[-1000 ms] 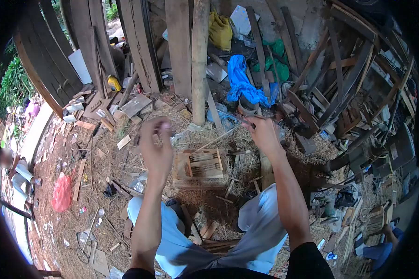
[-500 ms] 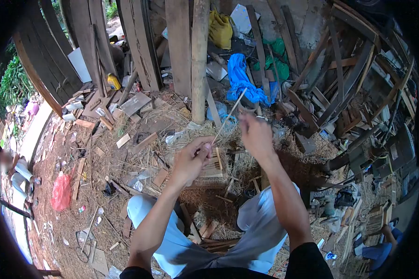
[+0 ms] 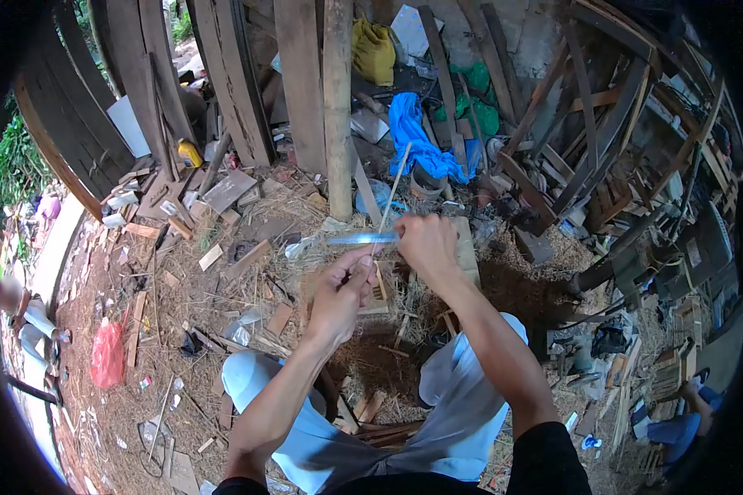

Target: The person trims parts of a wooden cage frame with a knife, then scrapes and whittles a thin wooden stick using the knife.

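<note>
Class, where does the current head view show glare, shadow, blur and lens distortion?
Head view: bluish glare along the blade in the right hand; the pale strip at left washed out; dark shadow on the ground between the knees; a person's head blurred at left; outer planks bowed, corners black.

The blade [image 3: 362, 239] at the right hand [image 3: 428, 245] is smooth, glossy metal with a bright glare. The thin stick [image 3: 398, 180] in the left hand [image 3: 337, 299] looks like pale, matt wood. Beyond both hands, the round post [image 3: 337, 124] is fairly smooth wood, while the upright planks [image 3: 300, 91] are rough, matt wood. Far left of the left hand, the red bag [image 3: 107, 356] is thin, crinkled plastic. Below the hands, the trousers [image 3: 301, 437] are soft, matt cloth.
</note>
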`<state>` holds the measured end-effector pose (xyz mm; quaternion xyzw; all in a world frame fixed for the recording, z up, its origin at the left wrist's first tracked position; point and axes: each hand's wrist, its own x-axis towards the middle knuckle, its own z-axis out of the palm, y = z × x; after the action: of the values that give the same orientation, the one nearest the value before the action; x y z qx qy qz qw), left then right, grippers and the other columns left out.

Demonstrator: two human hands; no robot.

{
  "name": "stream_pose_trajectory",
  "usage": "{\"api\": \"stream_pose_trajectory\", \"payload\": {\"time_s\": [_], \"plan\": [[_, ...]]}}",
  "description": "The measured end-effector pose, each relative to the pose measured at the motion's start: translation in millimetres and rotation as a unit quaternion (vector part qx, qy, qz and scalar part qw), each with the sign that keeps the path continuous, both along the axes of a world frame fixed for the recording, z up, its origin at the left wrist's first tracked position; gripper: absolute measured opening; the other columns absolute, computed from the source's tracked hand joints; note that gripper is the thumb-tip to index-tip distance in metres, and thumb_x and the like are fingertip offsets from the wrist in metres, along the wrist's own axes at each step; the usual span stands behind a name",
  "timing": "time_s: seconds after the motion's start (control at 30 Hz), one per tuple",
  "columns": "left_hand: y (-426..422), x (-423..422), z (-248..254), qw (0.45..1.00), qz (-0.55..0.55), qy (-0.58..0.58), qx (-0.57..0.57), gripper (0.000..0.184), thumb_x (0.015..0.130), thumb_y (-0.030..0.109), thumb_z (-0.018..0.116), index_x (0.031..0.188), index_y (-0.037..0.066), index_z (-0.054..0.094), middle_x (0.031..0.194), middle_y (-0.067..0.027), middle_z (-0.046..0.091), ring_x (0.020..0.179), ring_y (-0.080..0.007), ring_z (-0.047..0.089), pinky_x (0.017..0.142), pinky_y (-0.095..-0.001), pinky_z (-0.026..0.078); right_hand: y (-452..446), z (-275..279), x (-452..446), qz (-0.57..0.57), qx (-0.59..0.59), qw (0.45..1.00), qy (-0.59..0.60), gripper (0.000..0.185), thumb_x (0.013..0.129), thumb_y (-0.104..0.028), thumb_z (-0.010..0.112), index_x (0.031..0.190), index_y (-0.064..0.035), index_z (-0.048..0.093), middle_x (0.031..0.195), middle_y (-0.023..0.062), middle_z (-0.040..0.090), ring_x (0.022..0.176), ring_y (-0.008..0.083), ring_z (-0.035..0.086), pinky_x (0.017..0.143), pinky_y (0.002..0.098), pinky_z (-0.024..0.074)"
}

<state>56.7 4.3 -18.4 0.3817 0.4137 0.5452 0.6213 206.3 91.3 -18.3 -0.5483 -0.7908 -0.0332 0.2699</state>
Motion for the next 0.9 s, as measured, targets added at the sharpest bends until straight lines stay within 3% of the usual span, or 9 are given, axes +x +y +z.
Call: {"api": "stream_pose_trajectory", "payload": {"time_s": [0.17,0.3,0.37,0.5,0.57,0.73,0.83,0.9], "plan": [[-7,4,4,0.998,-0.002,0.057,-0.028,0.027,0.094,0.015,0.05,0.117,0.004,0.056,0.073,0.0026,0.046,0.055,-0.0037,0.032,0.047,-0.0189,0.025,46,-12,33,-0.142,0.002,0.99,-0.027,0.018,0.076,-0.018,0.055,0.076,-0.0046,0.067,0.069,0.0178,0.065,0.063,0.0343,0.065,0.059,0.0438,0.0521],[-4,2,-9,0.998,-0.029,0.047,-0.031,0.026,0.094,0.015,0.048,0.118,0.008,0.057,0.071,0.0032,0.045,0.052,-0.0028,0.033,0.044,-0.0185,0.028,56,-8,52,-0.222,-0.023,0.973,-0.052,0.021,0.076,-0.019,0.056,0.08,-0.0009,0.066,0.077,0.0183,0.065,0.068,0.034,0.065,0.062,0.0429,0.0528],[-2,2,-9,0.998,-0.046,0.006,-0.049,0.027,0.095,0.014,0.047,0.119,0.009,0.056,0.071,0.0028,0.045,0.05,-0.0031,0.032,0.043,-0.0185,0.027,56,-14,52,-0.248,-0.033,0.968,-0.011,0.025,0.075,-0.023,0.06,0.079,0.0005,0.066,0.081,0.022,0.064,0.074,0.0378,0.064,0.07,0.0436,0.0518],[1,-1,-7,0.997,-0.039,-0.004,-0.064,0.029,0.094,0.012,0.047,0.122,0.009,0.053,0.071,0.0026,0.044,0.05,-0.0031,0.031,0.042,-0.0185,0.026,37,-13,37,-0.203,-0.03,0.979,0.01,0.024,0.075,-0.025,0.061,0.078,-0.0015,0.067,0.075,0.0217,0.064,0.071,0.0384,0.063,0.07,0.0444,0.0517],[1,-1,0,0.997,-0.018,-0.029,-0.062,0.032,0.094,0.012,0.047,0.126,0.009,0.05,0.071,0.0029,0.044,0.05,-0.003,0.031,0.042,-0.0184,0.026,21,-12,23,-0.097,-0.103,0.99,0.027,0.018,0.075,-0.019,0.057,0.077,-0.0037,0.067,0.075,0.0206,0.064,0.072,0.0359,0.064,0.069,0.0443,0.0521],[4,-3,0,0.993,-0.014,-0.093,-0.072,0.034,0.094,0.011,0.046,0.128,0.011,0.048,0.072,0.0033,0.044,0.052,-0.0031,0.032,0.043,-0.0181,0.026,-28,-6,-19,0.027,-0.07,0.996,-0.049,0.016,0.074,-0.017,0.057,0.074,-0.0074,0.069,0.068,0.0193,0.063,0.065,0.0351,0.064,0.062,0.0442,0.0516],[-2,2,2,0.993,-0.016,-0.096,-0.071,0.033,0.094,0.011,0.046,0.128,0.011,0.049,0.072,0.0031,0.044,0.053,-0.003,0.033,0.043,-0.018,0.025,-12,-8,-14,-0.017,-0.032,0.999,0.031,0.017,0.075,-0.017,0.055,0.072,-0.0063,0.068,0.065,0.0185,0.063,0.061,0.0352,0.063,0.06,0.0445,0.0515],[-9,5,5,0.993,-0.016,-0.087,-0.075,0.033,0.094,0.011,0.045,0.127,0.011,0.049,0.072,0.0029,0.044,0.053,-0.003,0.033,0.043,-0.0178,0.025,9,-9,4,-0.068,-0.001,0.998,0.004,0.018,0.075,-0.018,0.054,0.072,-0.0064,0.068,0.064,0.0187,0.063,0.06,0.0353,0.063,0.059,0.0444,0.0516]]}}
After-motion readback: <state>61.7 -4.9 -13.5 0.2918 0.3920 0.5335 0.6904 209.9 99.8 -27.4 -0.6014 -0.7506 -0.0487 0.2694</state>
